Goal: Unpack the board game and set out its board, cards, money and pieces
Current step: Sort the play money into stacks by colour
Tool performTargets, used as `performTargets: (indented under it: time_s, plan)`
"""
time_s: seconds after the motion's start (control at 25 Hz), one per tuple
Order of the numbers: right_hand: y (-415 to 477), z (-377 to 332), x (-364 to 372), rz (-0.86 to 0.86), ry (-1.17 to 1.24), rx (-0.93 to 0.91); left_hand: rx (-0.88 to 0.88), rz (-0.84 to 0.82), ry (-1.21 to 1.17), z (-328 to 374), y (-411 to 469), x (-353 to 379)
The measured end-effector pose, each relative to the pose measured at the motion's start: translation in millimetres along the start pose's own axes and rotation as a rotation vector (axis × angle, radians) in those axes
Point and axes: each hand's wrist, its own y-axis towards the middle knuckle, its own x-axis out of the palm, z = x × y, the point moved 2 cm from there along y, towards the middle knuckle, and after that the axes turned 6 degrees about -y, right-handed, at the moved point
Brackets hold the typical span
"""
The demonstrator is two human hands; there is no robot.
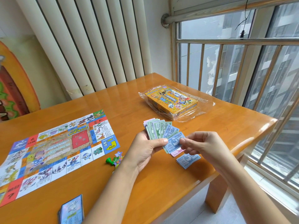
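My left hand [145, 151] grips a fanned bundle of play money [161, 130], green and blue notes. My right hand [199, 143] pinches the front blue note [174, 142] of that fan between thumb and fingers. A small pile of blue notes [187, 160] lies on the table just below my right hand. The game board [53, 147] lies unfolded on the left. A stack of cards [71, 209] sits near the front edge. A green pawn [108, 160] and small paper pieces [118, 156] lie by the board's right corner.
The yellow game box [171, 102] rests on its clear plastic wrapper [202, 107] at the back right of the orange wooden table [145, 191]. A radiator stands behind the table. A barred window runs along the right, close to the table's right edge.
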Motion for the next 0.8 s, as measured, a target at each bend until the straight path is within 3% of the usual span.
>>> performTargets:
  time_s: [0.4,0.8]
  plan:
    - [-1.8,-1.0,-6.0,0.060,-0.027,-0.035,0.022,0.024,0.018,2.3,-0.1,-2.5]
    - [-5.5,-16.8,-8.1,0.067,-0.073,-0.053,0.001,-0.137,0.207,3.0,-6.2,2.1]
